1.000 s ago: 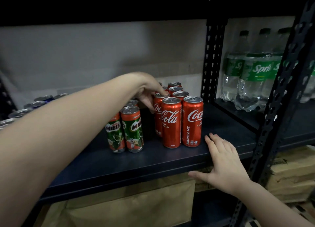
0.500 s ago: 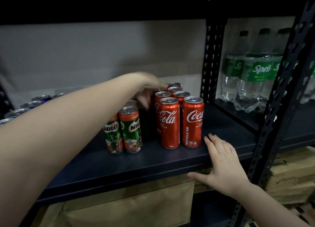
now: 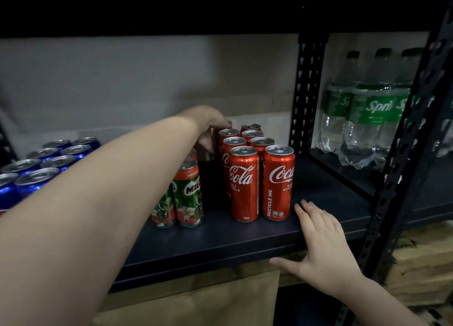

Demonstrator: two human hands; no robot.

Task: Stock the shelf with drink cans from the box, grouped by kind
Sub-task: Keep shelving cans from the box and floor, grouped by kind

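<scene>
Reaching deep across the shelf, the left hand sits at the back of the frame's centre, in the gap between the green chocolate-drink cans and the red cola cans. Its fingers curl downward beside the rear cola cans, but whether they are closed on a can, nudging one, or have just let go cannot be told: the wrist and the cans in front hide the fingertips. The right hand lies flat and empty on the shelf's front edge at lower right, fingers spread, just beside the front cola can, thumb hooked under the lip as a brace. Kinds are already grouped: blue cans at the left of the frame, the green ones in the middle, the cola in two neat rows right of centre, and clear soda bottles in the next bay at upper right. The step in hand looks like seating or straightening a can at the back of the cola block. The box itself cannot be picked out with certainty; brown cardboard shows below the shelf. The next move likely calls for drawing the left arm back without brushing the green cans under the forearm, then fetching another can.
</scene>
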